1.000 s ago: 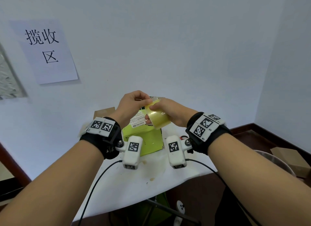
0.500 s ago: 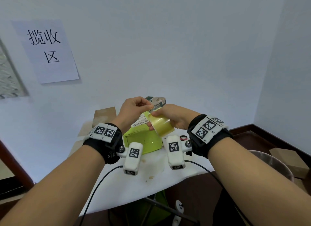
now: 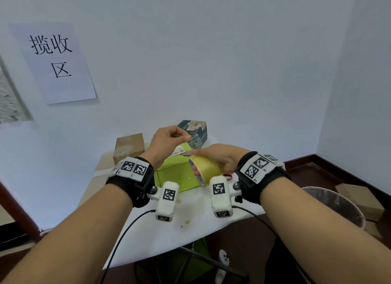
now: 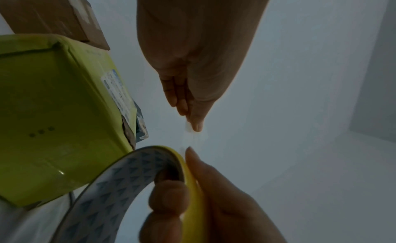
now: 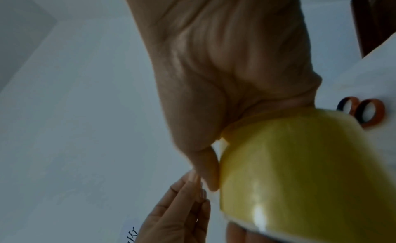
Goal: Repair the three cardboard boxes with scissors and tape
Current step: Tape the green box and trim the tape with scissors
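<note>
My right hand [image 3: 194,162] grips a yellow tape roll [image 3: 208,170], thumb on its outside and fingers through the core. My left hand [image 3: 187,138] pinches the tape's free end just above the roll. A short clear strip [image 4: 189,138] stretches between them. Both hands hover over a green box [image 3: 177,176] with a torn top corner. A brown cardboard box [image 3: 129,146] stands at the back left. A dark printed box [image 3: 195,133] is behind the green one. Scissors with red handles [image 3: 228,176] lie right of the roll, mostly hidden by my right wrist.
The boxes stand on a small white-covered table [image 3: 190,216] against a white wall. A metal bin [image 3: 336,205] and more cardboard [image 3: 355,194] sit on the dark floor to the right. A paper sign [image 3: 55,61] hangs on the wall.
My left fingers, which were at the roll's surface, have lifted the tape end away from it. The roll has moved lower and slightly right in my right hand.
</note>
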Available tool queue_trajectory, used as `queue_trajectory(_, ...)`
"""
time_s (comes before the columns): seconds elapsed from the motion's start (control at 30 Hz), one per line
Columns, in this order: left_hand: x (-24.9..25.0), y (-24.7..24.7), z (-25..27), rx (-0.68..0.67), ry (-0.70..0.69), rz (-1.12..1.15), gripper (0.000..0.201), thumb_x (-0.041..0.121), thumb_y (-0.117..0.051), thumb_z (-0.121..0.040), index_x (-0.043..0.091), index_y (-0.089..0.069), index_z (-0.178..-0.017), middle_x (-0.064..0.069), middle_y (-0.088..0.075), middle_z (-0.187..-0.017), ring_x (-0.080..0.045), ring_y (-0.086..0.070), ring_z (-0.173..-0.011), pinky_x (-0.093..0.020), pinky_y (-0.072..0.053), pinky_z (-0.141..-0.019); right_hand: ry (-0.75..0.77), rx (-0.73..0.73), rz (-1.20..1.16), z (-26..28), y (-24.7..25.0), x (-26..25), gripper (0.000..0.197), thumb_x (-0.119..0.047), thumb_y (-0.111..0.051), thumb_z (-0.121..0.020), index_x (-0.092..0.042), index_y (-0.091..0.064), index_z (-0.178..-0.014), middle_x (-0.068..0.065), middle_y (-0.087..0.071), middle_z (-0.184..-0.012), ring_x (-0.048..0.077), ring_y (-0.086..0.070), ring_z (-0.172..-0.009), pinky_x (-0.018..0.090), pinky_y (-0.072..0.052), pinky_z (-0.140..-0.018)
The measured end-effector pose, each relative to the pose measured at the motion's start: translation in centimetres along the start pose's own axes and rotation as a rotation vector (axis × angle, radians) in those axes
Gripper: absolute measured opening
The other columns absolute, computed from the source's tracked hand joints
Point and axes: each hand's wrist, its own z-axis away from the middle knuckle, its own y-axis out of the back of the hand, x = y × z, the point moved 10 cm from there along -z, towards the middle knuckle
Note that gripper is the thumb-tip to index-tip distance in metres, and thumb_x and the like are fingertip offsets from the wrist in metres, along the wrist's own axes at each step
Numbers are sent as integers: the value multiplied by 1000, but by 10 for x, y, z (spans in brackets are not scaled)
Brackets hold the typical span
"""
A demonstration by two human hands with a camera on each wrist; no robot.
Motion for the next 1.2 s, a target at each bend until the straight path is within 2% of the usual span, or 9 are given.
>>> queue_trajectory(0.13,-10,1,-2,-13,24,-27,9,15,-74,-82,9,-69,-86,-7,-64,-85,-13,-55,-80,-26,-45,-77,0,-48,-90,4,-3,6,23,-18,-46,-97,-3,-52,-113,15,-67,-79,24,-68,-67,34,-56,-72)
queue_trajectory(0.37,-21,-3,1,42,-3,-73,7,15,-76,-80,13,-70,-78,0,-64,-76,-11,-55,-72,-27,-48,-74,-59,-28,-17,-2,-5,18,27,-22,-35,-104,1,-49,-104,13,-70,-65,20,-69,-57,31,-57,-62)
queue_trajectory(0.53,-24,5,-3,66,14,-81,8,17,-74,-82,12,-69,-83,6,-59,-69,-3,-50,-61,-7,-40,-54,-121,-19,-72,-6,-3,35,34,-26,-37,-103,3,-54,-96,12,-69,-63,19,-68,-54,29,-57,-55)
queue_trajectory(0.67,-37,10,-12,60,77,-44,7,13,-72,-85,11,-66,-82,4,-57,-72,-1,-49,-62,-6,-38,-50,-86,9,-101,-6,1,24,37,-31,-43,-101,1,-57,-88,11,-68,-60,17,-66,-49,28,-56,-51)
queue_trajectory(0.73,-43,12,-17,42,102,-68,7,15,-71,-85,10,-66,-87,2,-58,-76,-7,-50,-69,-8,-41,-55,-103,-27,-121,-5,-2,26,36,-33,-44,-101,-1,-58,-91,12,-69,-66,18,-67,-54,29,-57,-56)
queue_trajectory(0.83,-49,10,-22,-1,123,-112,12,17,-72,-85,7,-68,-92,-1,-59,-80,-11,-52,-75,-14,-43,-63,-118,-88,-146,-8,-7,32,31,-24,-43,-100,1,-60,-94,16,-69,-77,23,-69,-66,35,-55,-80)
queue_trajectory(0.9,-51,5,-25,-14,127,-126,10,17,-72,-85,8,-68,-90,-1,-57,-78,-10,-51,-73,-16,-41,-63,-124,-90,-155,-10,-6,34,32,-22,-42,-100,4,-60,-96,17,-68,-82,25,-68,-71,38,-50,-89)
queue_trajectory(1.03,-54,0,-32,-14,130,-154,7,14,-72,-85,11,-65,-83,3,-55,-71,-8,-49,-67,-17,-41,-62,-109,-46,-160,-15,0,29,33,-24,-40,-102,2,-59,-96,14,-69,-77,21,-68,-66,33,-55,-77)
queue_trajectory(1.2,-66,1,-40,-28,183,-164,11,17,-73,-83,15,-64,-77,2,-57,-73,-12,-49,-70,-23,-40,-63,-97,-34,-164,-23,-2,23,33,-25,-39,-103,2,-56,-95,13,-70,-68,20,-69,-58,31,-58,-63)
